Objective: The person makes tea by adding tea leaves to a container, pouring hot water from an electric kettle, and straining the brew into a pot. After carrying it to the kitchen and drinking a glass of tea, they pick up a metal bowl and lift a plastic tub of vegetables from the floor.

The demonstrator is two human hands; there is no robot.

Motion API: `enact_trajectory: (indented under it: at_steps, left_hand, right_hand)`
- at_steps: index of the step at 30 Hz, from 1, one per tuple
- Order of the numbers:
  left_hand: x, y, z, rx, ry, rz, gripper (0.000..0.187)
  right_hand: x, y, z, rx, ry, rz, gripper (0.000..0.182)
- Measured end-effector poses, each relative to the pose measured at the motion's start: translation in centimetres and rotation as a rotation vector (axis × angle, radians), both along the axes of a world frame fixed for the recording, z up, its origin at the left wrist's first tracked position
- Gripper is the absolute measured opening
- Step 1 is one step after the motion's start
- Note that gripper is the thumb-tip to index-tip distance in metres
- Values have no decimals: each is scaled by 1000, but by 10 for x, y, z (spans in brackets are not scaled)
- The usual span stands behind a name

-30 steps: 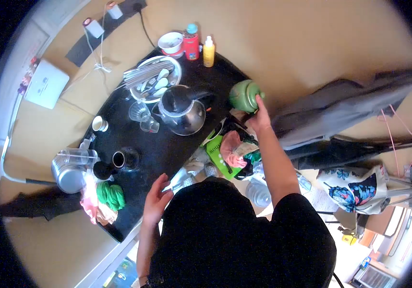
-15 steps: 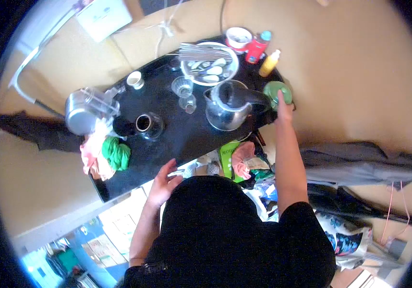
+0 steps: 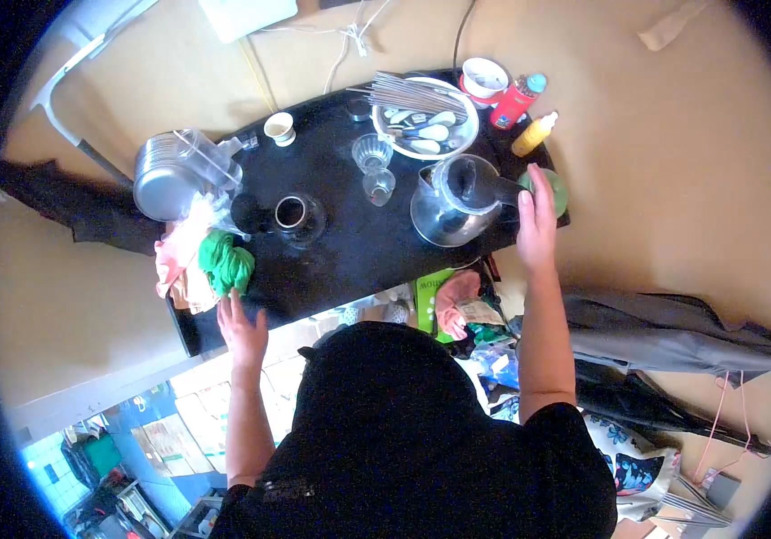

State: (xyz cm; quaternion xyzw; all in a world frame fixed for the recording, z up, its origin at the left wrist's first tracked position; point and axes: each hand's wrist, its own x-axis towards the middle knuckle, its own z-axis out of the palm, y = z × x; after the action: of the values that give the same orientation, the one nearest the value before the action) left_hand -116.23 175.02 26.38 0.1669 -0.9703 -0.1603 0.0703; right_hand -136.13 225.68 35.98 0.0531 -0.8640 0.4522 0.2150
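Observation:
My left hand [image 3: 243, 331] is at the front left edge of the black table [image 3: 350, 269], fingers stretched and apart, fingertips right at a bunched green cloth [image 3: 226, 260]. It holds nothing. My right hand [image 3: 536, 225] is at the table's right end with its fingers extended, the thumb side close by the handle end of a glass and metal kettle [image 3: 453, 211]. Partly behind those fingers sits a round green object [image 3: 549, 193]. A dark glass jar [image 3: 300, 222] stands upright between the hands, left of the kettle.
A white bowl [image 3: 471, 135] of spoons and metal sticks is at the back, near a red bottle [image 3: 516, 103] and a yellow bottle [image 3: 535, 134]. Clear cups [image 3: 373, 154] stand left of the kettle. Stacked metal bowls [image 3: 163, 180] and a white cup [image 3: 279, 128] are farther left.
My left hand has moved left along the table edge to the green cloth. My right hand has shifted from atop the green object toward the kettle handle. The view has shifted slightly.

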Motion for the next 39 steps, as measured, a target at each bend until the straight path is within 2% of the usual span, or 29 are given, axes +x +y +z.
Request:
enact_trajectory:
  at_steps: [4,7,8,9,11,14,17,20,21,24,25,26,27,28,29,32,34,36,38,39]
  left_hand:
    - [13,-33,-8,-199,-36,114,83]
    - [31,-59,-7,-272,-38,283,81]
    - [40,-71,-4,-303,24,291,80]
    - [48,-86,-7,-337,47,342,80]
    - [65,-124,-24,-369,90,449,80]
    - [85,-168,-41,-306,127,559,76]
    - [73,-166,-21,164,49,731,64]
    - [70,-170,-30,342,37,659,51]
    - [70,-170,-40,290,156,682,44]
    - [68,-167,-34,393,147,700,43]
    - [80,-189,-74,293,266,654,39]
    - [76,-178,-52,173,166,664,34]
    - [67,-166,-29,140,87,760,32]
    - [66,-165,-29,33,149,758,33]
    - [74,-192,-62,6,303,710,38]
    - [55,-209,-55,-292,212,690,51]
    - [53,-250,-79,-197,145,627,59]
    - [41,-255,-71,14,35,759,68]
    - [38,-266,-81,120,-2,745,74]
    - [43,-287,-104,199,78,744,76]
  right_hand:
    - [3,-9,-2,98,-100,-36,47]
    - [5,1,-23,160,-34,-160,54]
    - [7,3,-25,63,-39,-165,55]
    - [9,9,-29,104,-25,-210,57]
    - [20,9,-33,0,33,-219,58]
    - [41,-1,-32,-106,4,-265,57]
    - [57,3,-55,-69,-16,-276,60]
    - [70,5,-71,-27,-75,-325,61]
    - [74,5,-73,-18,-85,-322,62]
    - [97,-4,-70,-6,-126,-349,63]
    - [102,-12,-66,-13,-148,-366,63]
    - [106,-11,-62,-22,-168,-384,63]
    - [110,-2,-72,99,-121,-389,63]
    - [115,2,-80,89,-126,-414,63]
    - [120,3,-80,107,-131,-421,63]
    - [132,-4,-76,137,-130,-432,62]
    - [138,-9,-72,151,-133,-443,61]
    - [140,-11,-71,160,-147,-466,60]
    - [141,-10,-71,184,-102,-454,59]
    - [141,-12,-67,189,-99,-454,60]
